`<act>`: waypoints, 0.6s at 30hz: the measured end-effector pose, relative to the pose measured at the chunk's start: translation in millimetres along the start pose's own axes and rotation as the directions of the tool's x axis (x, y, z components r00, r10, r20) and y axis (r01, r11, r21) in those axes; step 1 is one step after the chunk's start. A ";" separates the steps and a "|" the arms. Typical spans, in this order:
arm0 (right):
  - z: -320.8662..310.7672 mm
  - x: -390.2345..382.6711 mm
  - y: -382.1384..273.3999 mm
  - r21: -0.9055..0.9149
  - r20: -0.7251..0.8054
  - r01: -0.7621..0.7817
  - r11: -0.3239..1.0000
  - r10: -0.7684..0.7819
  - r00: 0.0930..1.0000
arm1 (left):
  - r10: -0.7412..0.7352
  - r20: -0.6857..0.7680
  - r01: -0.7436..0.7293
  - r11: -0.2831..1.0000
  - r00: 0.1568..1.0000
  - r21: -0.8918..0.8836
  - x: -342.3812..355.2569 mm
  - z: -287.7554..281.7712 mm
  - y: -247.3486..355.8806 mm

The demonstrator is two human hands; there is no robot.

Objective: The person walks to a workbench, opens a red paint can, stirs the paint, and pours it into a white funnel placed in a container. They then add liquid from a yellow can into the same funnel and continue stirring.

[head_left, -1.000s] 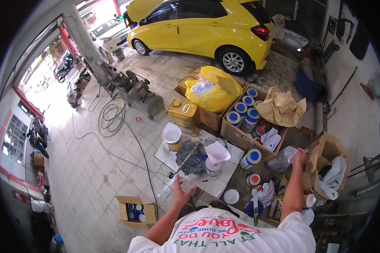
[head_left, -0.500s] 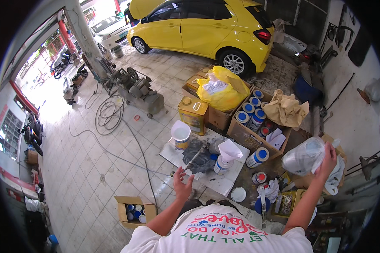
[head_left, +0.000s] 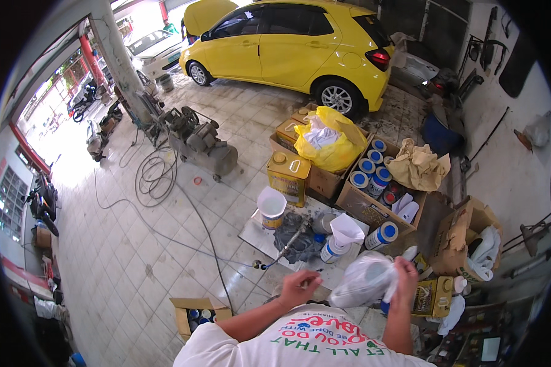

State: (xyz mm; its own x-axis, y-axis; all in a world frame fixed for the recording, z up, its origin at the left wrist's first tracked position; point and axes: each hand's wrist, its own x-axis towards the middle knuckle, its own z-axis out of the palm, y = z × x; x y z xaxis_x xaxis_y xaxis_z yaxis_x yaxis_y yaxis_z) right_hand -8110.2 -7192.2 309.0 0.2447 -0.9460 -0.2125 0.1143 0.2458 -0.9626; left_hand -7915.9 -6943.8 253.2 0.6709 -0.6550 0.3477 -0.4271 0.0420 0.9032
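Note:
My right hand (head_left: 404, 286) grips the gathered top of a clear plastic bag (head_left: 364, 282), which hangs in front of my body with something pale inside. Close to the bag's left side, my left hand (head_left: 300, 289) is closed, its fingers curled together; what they hold, if anything, is too small to make out. Beyond it a spray gun (head_left: 297, 235) with a hose lies on a dark cloth (head_left: 288, 231). A white paper cone (head_left: 347, 229) stands in a can (head_left: 333, 249), and another paper cone sits in a white tub (head_left: 272, 215).
A carton of blue-lidded cans (head_left: 348, 202) stands ahead, beside a yellow bag (head_left: 343, 156) and gold tins (head_left: 288, 183). An air compressor (head_left: 209, 158) and looped hose (head_left: 147, 183) lie left. A yellow car (head_left: 291, 55) is parked beyond. An open carton (head_left: 456, 235) stands right.
My right hand has brought the plastic bag leftward and closer to my body. My left hand has moved right, away from the hose, and its spread fingers have curled closed.

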 end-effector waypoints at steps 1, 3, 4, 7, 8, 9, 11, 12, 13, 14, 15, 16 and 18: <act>3.7 -5.6 19.3 -0.031 0.029 -0.015 0.999 0.016 0.999 | 0.043 0.082 -0.040 0.999 0.996 -0.035 8.4 3.5 10.2; 9.8 -12.2 58.7 -0.070 0.059 -0.037 0.997 0.041 0.997 | 0.137 0.244 -0.114 0.988 0.960 -0.108 27.7 13.2 26.6; 12.4 -13.2 74.2 -0.084 0.061 -0.043 0.996 0.048 0.997 | 0.115 0.314 -0.092 0.992 0.942 -0.087 35.5 21.6 30.1; 15.2 -11.3 110.3 -0.009 0.079 -0.134 0.991 0.135 0.988 | 0.065 0.442 -0.077 0.997 0.894 0.008 50.8 50.9 32.7; 16.5 -11.0 120.0 0.024 0.086 -0.171 0.985 0.169 0.982 | 0.063 0.440 -0.097 0.994 0.896 0.055 51.7 62.0 24.0; 19.0 -10.4 130.2 -0.035 0.080 -0.171 0.985 0.174 0.982 | 0.061 0.438 -0.116 0.988 0.897 0.101 51.8 69.8 14.4; 18.4 -10.0 146.3 0.000 0.108 -0.247 0.969 0.245 0.963 | 0.060 0.480 -0.151 0.977 0.875 0.153 49.1 82.7 -6.2; 17.2 -8.7 153.4 0.015 0.123 -0.286 0.958 0.282 0.951 | 0.056 0.500 -0.166 0.970 0.864 0.179 47.0 88.3 -16.6; 16.8 -8.8 156.2 0.060 0.133 -0.299 0.952 0.290 0.948 | 0.050 0.504 -0.159 0.972 0.862 0.175 44.6 92.3 -24.0; 13.2 -7.3 156.4 0.055 0.148 -0.312 0.948 0.302 0.942 | 0.046 0.507 -0.152 0.973 0.861 0.171 42.6 96.2 -31.3; 12.4 -8.6 153.5 0.048 0.166 -0.332 0.942 0.320 0.933 | 0.034 0.508 -0.141 0.975 0.861 0.173 41.2 98.2 -38.5; 10.5 -11.3 152.1 0.041 0.180 -0.352 0.935 0.340 0.923 | 0.008 0.512 -0.103 0.982 0.859 0.156 41.3 99.2 -42.6; 12.0 -14.0 150.6 0.028 0.211 -0.348 0.937 0.334 0.919 | -0.043 0.519 -0.026 0.992 0.854 0.125 41.0 101.2 -50.0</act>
State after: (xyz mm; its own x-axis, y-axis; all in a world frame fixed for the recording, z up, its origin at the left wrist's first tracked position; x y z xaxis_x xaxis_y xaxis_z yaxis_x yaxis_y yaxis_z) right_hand -8084.9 -7139.4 169.1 0.4658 -0.7423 -0.4817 0.0494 0.5653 -0.8234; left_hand -7928.4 -7049.1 196.9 0.2762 -0.9526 0.1272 -0.5168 -0.0356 0.8553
